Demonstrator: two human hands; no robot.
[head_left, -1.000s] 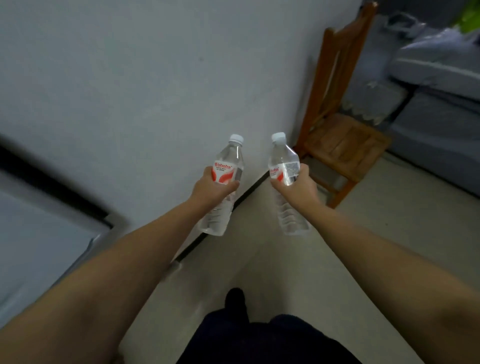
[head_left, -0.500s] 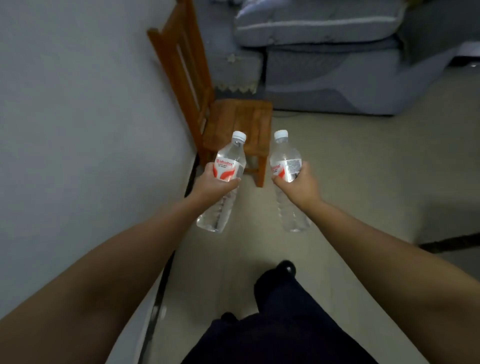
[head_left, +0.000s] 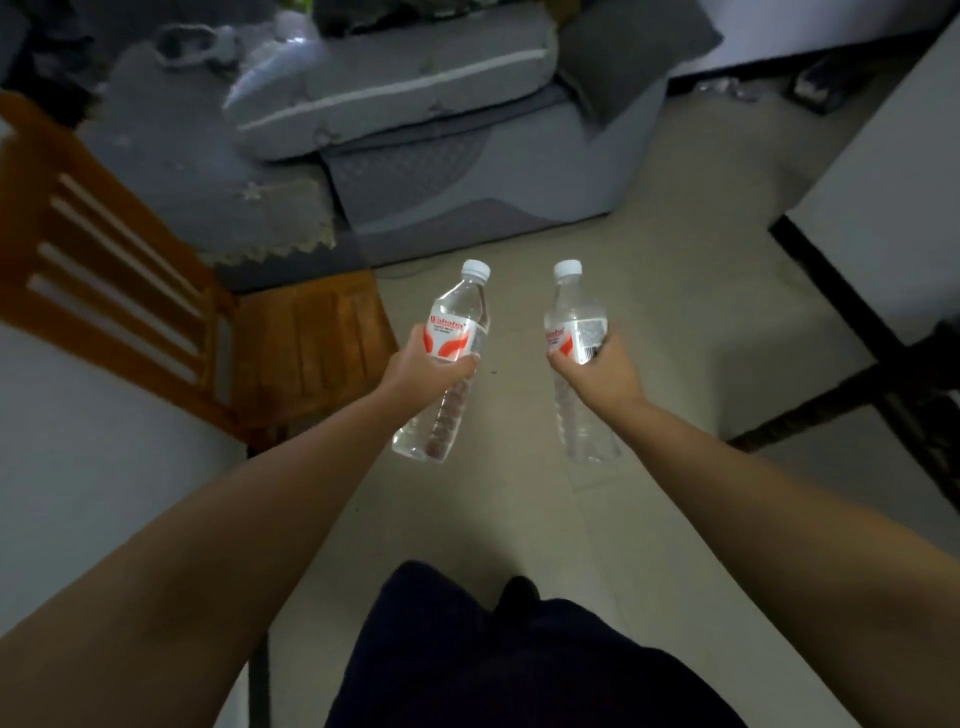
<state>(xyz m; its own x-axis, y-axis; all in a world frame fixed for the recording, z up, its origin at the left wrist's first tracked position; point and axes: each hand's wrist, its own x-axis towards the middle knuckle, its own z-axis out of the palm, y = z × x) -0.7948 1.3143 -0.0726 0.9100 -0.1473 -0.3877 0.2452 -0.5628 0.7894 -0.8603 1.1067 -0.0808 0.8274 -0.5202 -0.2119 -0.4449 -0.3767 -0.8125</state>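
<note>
The chair (head_left: 291, 338) has slid leftward in view, while each hand (left (head_left: 426, 366), right (head_left: 597, 369)) grips a capped bottle (left (head_left: 447, 364), right (head_left: 579, 364)) upright.

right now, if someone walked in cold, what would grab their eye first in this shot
Two clear water bottles with white caps and red-and-white labels, held out mid-frame: the left hand grips the left bottle, the right hand grips the right bottle. To the left stands a wooden chair against the wall, and a grey sofa fills the top.
</note>
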